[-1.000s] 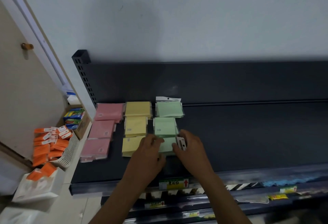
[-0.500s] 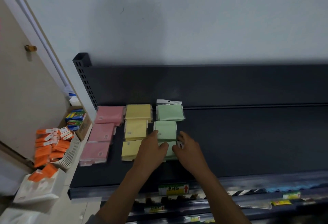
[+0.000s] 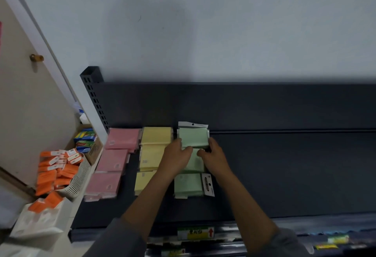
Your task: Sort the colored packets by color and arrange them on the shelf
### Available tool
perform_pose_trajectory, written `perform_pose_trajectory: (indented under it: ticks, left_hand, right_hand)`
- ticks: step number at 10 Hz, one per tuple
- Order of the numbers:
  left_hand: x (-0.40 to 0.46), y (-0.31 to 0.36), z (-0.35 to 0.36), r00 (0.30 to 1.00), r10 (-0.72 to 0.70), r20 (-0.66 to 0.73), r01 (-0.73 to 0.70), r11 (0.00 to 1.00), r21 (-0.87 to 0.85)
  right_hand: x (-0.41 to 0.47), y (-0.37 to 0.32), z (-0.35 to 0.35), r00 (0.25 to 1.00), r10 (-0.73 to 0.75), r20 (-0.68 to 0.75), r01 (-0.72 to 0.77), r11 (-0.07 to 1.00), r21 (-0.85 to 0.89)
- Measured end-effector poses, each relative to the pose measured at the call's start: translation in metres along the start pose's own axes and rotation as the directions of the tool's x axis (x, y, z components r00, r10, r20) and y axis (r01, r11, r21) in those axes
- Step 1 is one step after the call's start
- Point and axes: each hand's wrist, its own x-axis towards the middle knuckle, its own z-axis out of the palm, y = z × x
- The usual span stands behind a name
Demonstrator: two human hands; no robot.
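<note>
Gripping rear green packet (image 3: 193, 137), both hands (image 3: 177, 158) (image 3: 214, 156), orange packs in basket (image 3: 78, 183) left

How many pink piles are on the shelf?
3, in one column at the shelf's left end: back pink pile, middle pink pile, front pink pile. None seem hidden.

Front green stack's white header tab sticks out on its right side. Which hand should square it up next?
Right. The right hand is at the green column's right edge, directly behind the front green stack and its white tab. The left hand sits on the column's left, toward the yellow packets, and would have to cross over.
</note>
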Motion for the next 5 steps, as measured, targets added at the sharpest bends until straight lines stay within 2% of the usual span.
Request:
perform_pose_trajectory:
  ticks: [2, 4, 5]
  left_hand:
    - [0.010, -0.015, 0.010, 0.999, 0.032, -0.033, -0.028, 0.995, 0.093]
    - [0.013, 0.005, 0.003, 0.999, 0.048, 0.012, -0.049, 0.998, 0.038]
    - [0.010, 0.002, 0.001, 0.994, 0.107, 0.018, -0.108, 0.993, 0.050]
  right_hand:
    - [0.006, 0.007, 0.003, 0.998, -0.003, -0.068, 0.005, 0.999, 0.038]
    - [0.014, 0.001, 0.003, 0.999, 0.019, -0.036, -0.015, 0.995, 0.096]
    - [0.008, 0.001, 0.000, 0.998, -0.009, -0.064, 0.013, 0.998, 0.067]
